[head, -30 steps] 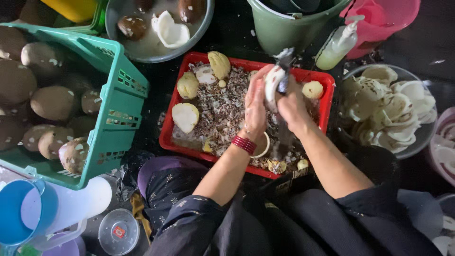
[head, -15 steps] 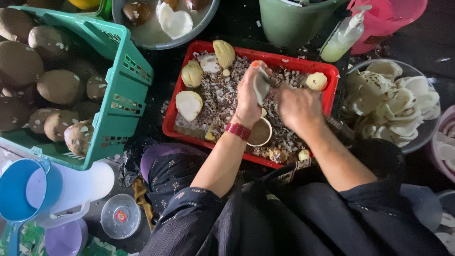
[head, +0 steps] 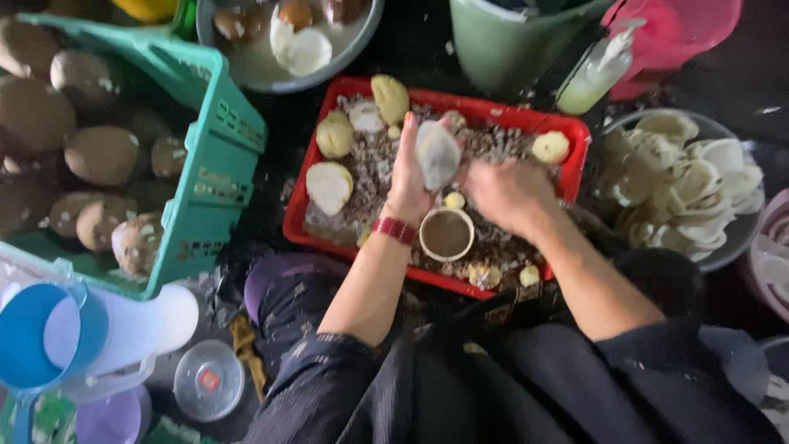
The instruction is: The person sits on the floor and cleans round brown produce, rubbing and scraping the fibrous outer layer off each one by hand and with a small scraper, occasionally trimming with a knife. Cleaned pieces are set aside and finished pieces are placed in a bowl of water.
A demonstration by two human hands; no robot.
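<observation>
My left hand [head: 407,177], with a red band at the wrist, holds a pale peeled coconut piece [head: 437,152] upright over a red tray [head: 300,205]. My right hand [head: 509,196] is curled and blurred just right of the piece. What it holds is hidden. Brown shavings and peeled pale chunks [head: 330,187] fill the tray. A small round shell cup [head: 446,234] lies below my hands.
A green crate [head: 218,164] of brown coconuts [head: 103,154] stands at the left. A metal bowl [head: 246,82] sits at the top and a bowl of white strips [head: 731,251] at the right. Behind the tray are a green bucket [head: 501,41] and a squeeze bottle [head: 596,70]. A blue jug [head: 49,337] sits lower left.
My right hand has come down from the top of the coconut piece to its right side. My left hand keeps hold of the piece, which has shifted slightly left.
</observation>
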